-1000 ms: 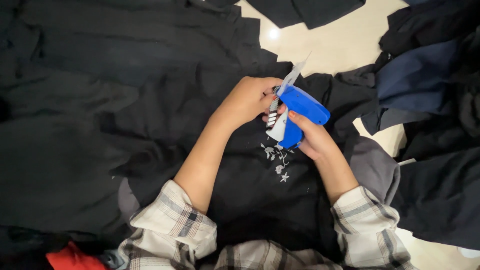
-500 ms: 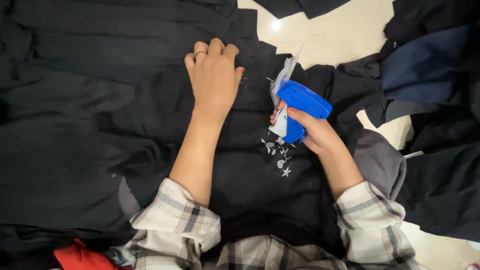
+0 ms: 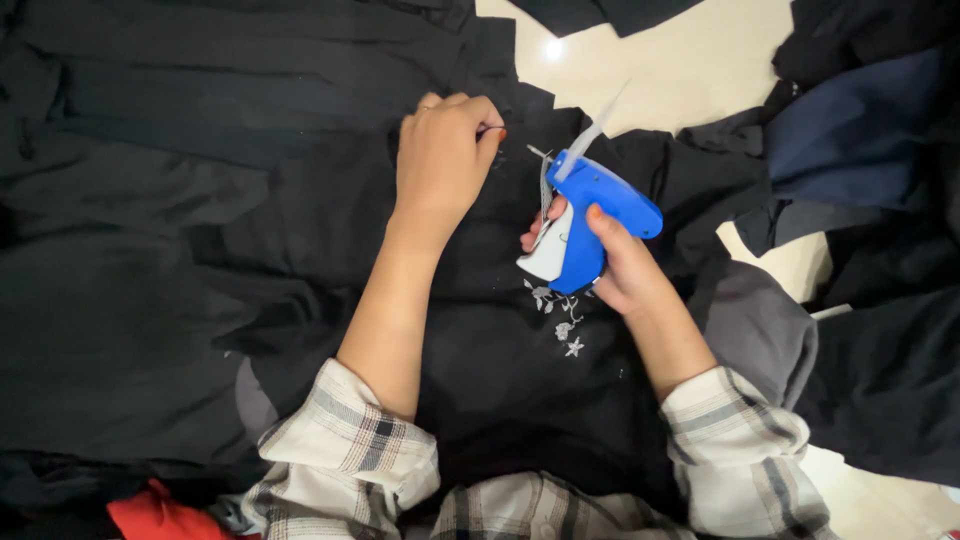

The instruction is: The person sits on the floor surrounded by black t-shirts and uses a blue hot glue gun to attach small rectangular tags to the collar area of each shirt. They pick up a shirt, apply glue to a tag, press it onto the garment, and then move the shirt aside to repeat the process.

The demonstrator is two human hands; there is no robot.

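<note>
A black garment (image 3: 480,330) with a small silver flower print (image 3: 562,318) lies spread in front of me. My left hand (image 3: 442,158) rests on its upper part, fingers curled and pinching the black cloth near the neckline. My right hand (image 3: 610,262) grips a blue tagging gun (image 3: 590,215) with a white trigger part, its needle end pointing up and left toward my left hand. A pale plastic strip sticks up from the gun. Both forearms come out of plaid sleeves.
More black clothes (image 3: 150,200) are piled on the left and along the top. Dark navy and black garments (image 3: 860,140) lie at the right, with a grey piece (image 3: 760,330) near my right arm. Pale floor (image 3: 660,60) shows at the upper right. A red cloth (image 3: 150,515) peeks out at the bottom left.
My left hand went from beside the gun up onto the cloth, first flat, and now has curled to pinch the fabric. The gun has stayed in my right hand, shifting slightly.
</note>
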